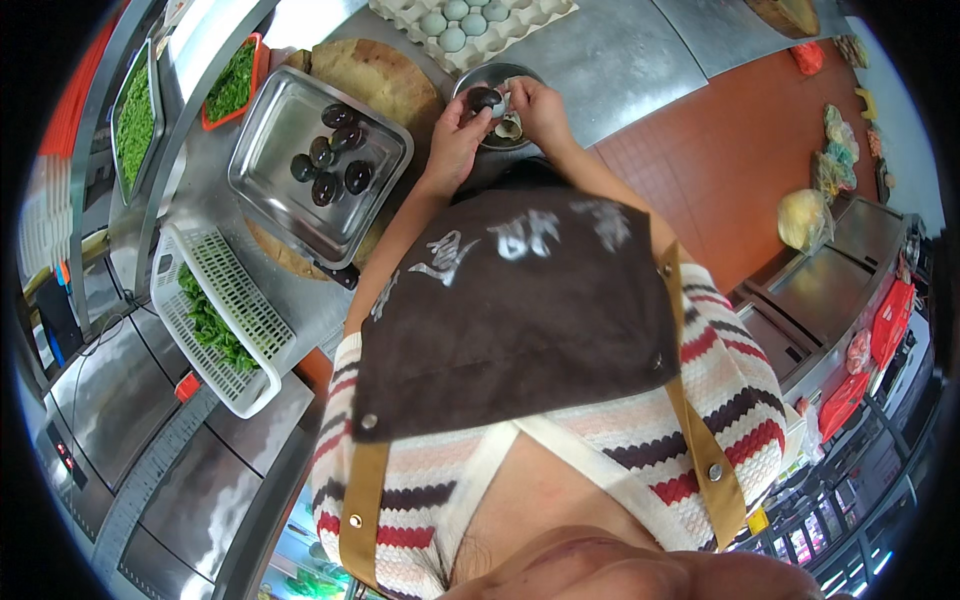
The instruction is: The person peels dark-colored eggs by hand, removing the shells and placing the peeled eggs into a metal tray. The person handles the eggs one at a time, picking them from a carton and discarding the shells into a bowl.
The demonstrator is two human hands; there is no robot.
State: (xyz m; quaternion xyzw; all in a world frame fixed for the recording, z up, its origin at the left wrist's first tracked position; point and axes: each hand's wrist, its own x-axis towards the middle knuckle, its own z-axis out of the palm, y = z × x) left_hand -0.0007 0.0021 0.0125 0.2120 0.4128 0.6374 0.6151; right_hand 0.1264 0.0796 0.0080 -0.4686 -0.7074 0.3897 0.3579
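Observation:
A dark century egg, partly out of its pale shell, is in my left hand. My right hand pinches the shell at the egg's right side. Both hands are over a round metal bowl that holds broken shell pieces. To the left, a rectangular stainless steel tray contains several peeled century eggs, dark and glossy. Behind the bowl, a pulp egg carton carries several unpeeled pale blue-green eggs.
Round wooden chopping boards lie behind and beneath the tray. An orange container and a white plastic basket hold chopped greens at the left. Another metal tray of greens stands farther left. Red-brown floor stretches to the right.

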